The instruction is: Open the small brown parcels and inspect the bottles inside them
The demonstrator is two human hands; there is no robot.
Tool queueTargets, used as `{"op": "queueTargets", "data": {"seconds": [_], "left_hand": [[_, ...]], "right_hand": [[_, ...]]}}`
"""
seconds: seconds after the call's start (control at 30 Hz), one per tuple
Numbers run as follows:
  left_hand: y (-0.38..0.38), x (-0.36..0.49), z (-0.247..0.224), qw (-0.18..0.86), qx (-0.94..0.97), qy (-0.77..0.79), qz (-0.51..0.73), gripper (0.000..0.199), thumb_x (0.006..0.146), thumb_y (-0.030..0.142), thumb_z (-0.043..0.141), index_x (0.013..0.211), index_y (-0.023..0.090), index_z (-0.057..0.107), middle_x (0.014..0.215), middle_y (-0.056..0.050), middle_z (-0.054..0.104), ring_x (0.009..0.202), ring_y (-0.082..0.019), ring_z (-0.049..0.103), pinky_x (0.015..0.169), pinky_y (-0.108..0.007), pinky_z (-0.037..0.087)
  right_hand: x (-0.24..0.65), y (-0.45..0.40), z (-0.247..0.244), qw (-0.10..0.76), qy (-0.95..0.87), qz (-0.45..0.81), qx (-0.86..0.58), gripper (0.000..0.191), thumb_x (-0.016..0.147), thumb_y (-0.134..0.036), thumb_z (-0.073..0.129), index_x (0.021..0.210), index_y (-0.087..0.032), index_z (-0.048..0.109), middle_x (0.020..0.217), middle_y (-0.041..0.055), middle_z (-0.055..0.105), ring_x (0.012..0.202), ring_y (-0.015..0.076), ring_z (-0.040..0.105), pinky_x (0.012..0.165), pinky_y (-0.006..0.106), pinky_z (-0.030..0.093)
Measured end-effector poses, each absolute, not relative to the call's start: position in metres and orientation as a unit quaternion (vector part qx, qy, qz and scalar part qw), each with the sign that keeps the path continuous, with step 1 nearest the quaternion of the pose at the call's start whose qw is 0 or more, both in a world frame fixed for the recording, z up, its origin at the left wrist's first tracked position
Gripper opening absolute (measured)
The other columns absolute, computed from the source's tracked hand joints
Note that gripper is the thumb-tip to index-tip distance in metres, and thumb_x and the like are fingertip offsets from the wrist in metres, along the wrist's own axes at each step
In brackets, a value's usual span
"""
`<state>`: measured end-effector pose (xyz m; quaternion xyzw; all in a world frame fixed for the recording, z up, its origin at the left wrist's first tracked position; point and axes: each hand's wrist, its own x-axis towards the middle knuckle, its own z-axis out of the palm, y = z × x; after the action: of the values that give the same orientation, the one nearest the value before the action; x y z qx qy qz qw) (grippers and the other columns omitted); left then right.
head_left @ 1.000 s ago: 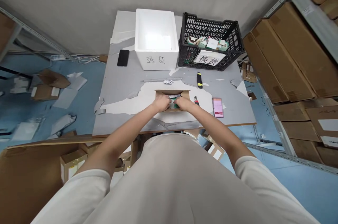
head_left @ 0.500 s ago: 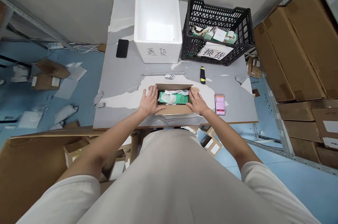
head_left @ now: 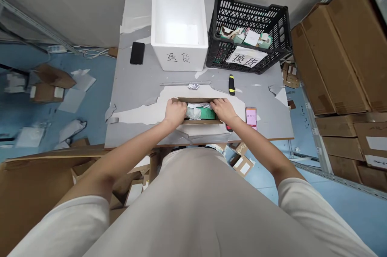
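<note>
An opened cardboard box [head_left: 201,122] sits on the table's near side, in front of my body. Inside it lies a green package [head_left: 208,113] beside crumpled whitish wrapping [head_left: 194,112]. My left hand [head_left: 176,111] grips the box's left end, fingers curled over the edge and the tips hidden inside. At the opposite end, my right hand [head_left: 223,110] holds the edge in the same way, its fingers bent inward. A small red object [head_left: 229,128] shows partly beneath my right wrist; I cannot make out what it is.
Behind the box stand a white foam bin [head_left: 179,57] and a black plastic crate [head_left: 213,53] holding small boxes. A black-and-yellow cutter [head_left: 231,85], a lit phone [head_left: 251,118], a dark phone [head_left: 137,53] and a crumpled scrap [head_left: 193,86] lie on the table [head_left: 130,87]. Stacked cartons [head_left: 335,55] stand right.
Both hands have gone from lying flat along the box's ends to curling their fingers over the edges. The red object by my right wrist now shows. The view has shifted slightly.
</note>
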<state>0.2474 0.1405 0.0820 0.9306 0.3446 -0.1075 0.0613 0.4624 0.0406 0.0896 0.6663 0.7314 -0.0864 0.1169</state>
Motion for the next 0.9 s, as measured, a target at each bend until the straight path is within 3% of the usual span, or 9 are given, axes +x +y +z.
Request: {"op": "queueTargets", "data": {"seconds": [0.1, 0.2, 0.3, 0.4, 0.53, 0.63, 0.7, 0.77, 0.9], "left_hand": [[0.14, 0.269, 0.081, 0.094, 0.932, 0.312, -0.161, 0.036, 0.077, 0.027, 0.067, 0.105, 0.006, 0.062, 0.092, -0.02, 0.066, 0.088, -0.033, 0.064, 0.087, -0.048, 0.041], [0.147, 0.285, 0.061, 0.147, 0.959, 0.193, -0.147, 0.061, 0.073, 0.024, 0.07, 0.129, 0.011, 0.05, 0.12, -0.021, 0.057, 0.109, -0.035, 0.057, 0.089, -0.043, 0.044], [0.155, 0.294, 0.033, 0.16, 0.959, 0.191, -0.134, 0.081, 0.075, 0.03, 0.069, 0.145, 0.016, 0.031, 0.136, -0.022, 0.044, 0.12, -0.037, 0.049, 0.093, -0.048, 0.044], [0.16, 0.296, 0.008, 0.158, 0.946, 0.221, -0.177, 0.086, 0.073, 0.033, 0.071, 0.147, 0.021, 0.028, 0.134, -0.022, 0.045, 0.116, -0.039, 0.05, 0.09, -0.054, 0.045], [0.159, 0.293, -0.01, 0.147, 0.949, 0.205, -0.188, 0.076, 0.071, 0.027, 0.073, 0.14, 0.023, 0.041, 0.132, -0.022, 0.049, 0.117, -0.041, 0.048, 0.091, -0.059, 0.04], [0.161, 0.291, -0.014, 0.177, 0.948, 0.197, -0.175, 0.058, 0.078, 0.027, 0.067, 0.133, 0.022, 0.049, 0.129, -0.021, 0.051, 0.117, -0.04, 0.049, 0.093, -0.059, 0.039], [0.164, 0.292, -0.016, 0.198, 0.945, 0.193, -0.173, 0.04, 0.086, 0.023, 0.053, 0.126, 0.023, 0.056, 0.127, -0.018, 0.054, 0.116, -0.036, 0.052, 0.093, -0.053, 0.042], [0.168, 0.295, -0.017, 0.204, 0.942, 0.199, -0.178, 0.035, 0.089, 0.017, 0.043, 0.12, 0.023, 0.06, 0.123, -0.015, 0.058, 0.113, -0.03, 0.055, 0.092, -0.045, 0.045], [0.177, 0.302, -0.017, 0.203, 0.934, 0.234, -0.178, 0.03, 0.088, 0.018, 0.044, 0.112, 0.02, 0.064, 0.111, -0.011, 0.065, 0.105, -0.023, 0.061, 0.091, -0.032, 0.047]], "right_hand": [[0.447, 0.062, 0.097, 0.162, 0.728, -0.092, 0.659, 0.034, 0.089, -0.004, 0.035, 0.107, -0.007, 0.064, 0.104, 0.0212, 0.065, 0.101, 0.03, 0.06, 0.085, 0.041, 0.043], [0.439, 0.076, 0.087, 0.201, 0.725, -0.13, 0.645, 0.034, 0.089, -0.003, 0.036, 0.108, -0.008, 0.064, 0.106, 0.0205, 0.066, 0.098, 0.0288, 0.064, 0.078, 0.038, 0.047], [0.439, 0.083, 0.069, 0.216, 0.726, -0.142, 0.637, 0.038, 0.092, -0.005, 0.031, 0.119, -0.007, 0.059, 0.116, 0.0234, 0.062, 0.105, 0.029, 0.063, 0.081, 0.039, 0.049], [0.443, 0.087, 0.048, 0.226, 0.72, -0.155, 0.637, 0.043, 0.093, -0.006, 0.028, 0.13, -0.008, 0.05, 0.124, 0.0253, 0.057, 0.106, 0.0292, 0.063, 0.082, 0.041, 0.05], [0.45, 0.091, 0.025, 0.236, 0.708, -0.202, 0.634, 0.047, 0.094, -0.007, 0.028, 0.135, -0.013, 0.048, 0.134, 0.0245, 0.05, 0.104, 0.0284, 0.065, 0.083, 0.042, 0.051], [0.455, 0.097, 0.014, 0.231, 0.699, -0.25, 0.629, 0.045, 0.093, -0.008, 0.034, 0.134, -0.018, 0.052, 0.137, 0.0216, 0.049, 0.105, 0.0265, 0.066, 0.086, 0.039, 0.05], [0.46, 0.102, 0.01, 0.22, 0.698, -0.284, 0.619, 0.046, 0.09, -0.009, 0.046, 0.133, -0.022, 0.054, 0.134, 0.0167, 0.055, 0.107, 0.0251, 0.065, 0.09, 0.036, 0.048], [0.466, 0.108, 0.008, 0.205, 0.697, -0.312, 0.612, 0.048, 0.083, -0.007, 0.056, 0.128, -0.024, 0.059, 0.128, 0.0109, 0.062, 0.108, 0.0241, 0.064, 0.092, 0.031, 0.047], [0.472, 0.116, 0.009, 0.174, 0.692, -0.336, 0.615, 0.043, 0.078, -0.005, 0.058, 0.116, -0.023, 0.067, 0.121, 0.0059, 0.067, 0.104, 0.0229, 0.064, 0.087, 0.027, 0.046]]}}
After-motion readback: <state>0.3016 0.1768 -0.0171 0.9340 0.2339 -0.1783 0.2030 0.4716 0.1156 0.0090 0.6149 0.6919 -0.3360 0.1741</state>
